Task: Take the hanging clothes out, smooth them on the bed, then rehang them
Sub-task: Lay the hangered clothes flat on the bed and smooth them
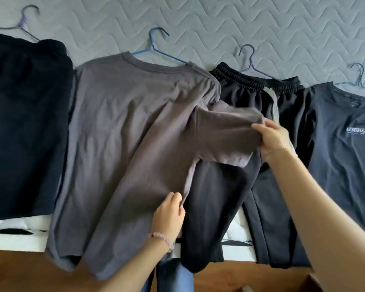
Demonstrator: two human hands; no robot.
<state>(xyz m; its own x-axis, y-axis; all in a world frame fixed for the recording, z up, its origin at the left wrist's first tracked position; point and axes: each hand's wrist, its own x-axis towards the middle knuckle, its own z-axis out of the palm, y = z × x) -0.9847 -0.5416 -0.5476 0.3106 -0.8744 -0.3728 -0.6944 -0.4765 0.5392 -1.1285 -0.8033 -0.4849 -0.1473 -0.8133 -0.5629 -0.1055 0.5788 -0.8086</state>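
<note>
A grey T-shirt (122,127) lies flat on the bed (261,28), still on its blue hanger (156,49). My right hand (274,135) grips the end of its right sleeve and holds it stretched out over the black sweatpants (230,186). My left hand (171,216) pinches the shirt's right side seam lower down. The sweatpants have a grey side stripe and lie on a purple-blue hanger (249,60).
A dark navy garment (23,127) on a lilac hanger (27,24) lies at the left. A dark T-shirt with a chest logo (341,157) lies on its hanger (360,81) at the right. The garments' hems hang over the bed's front edge above a brown floor (19,272).
</note>
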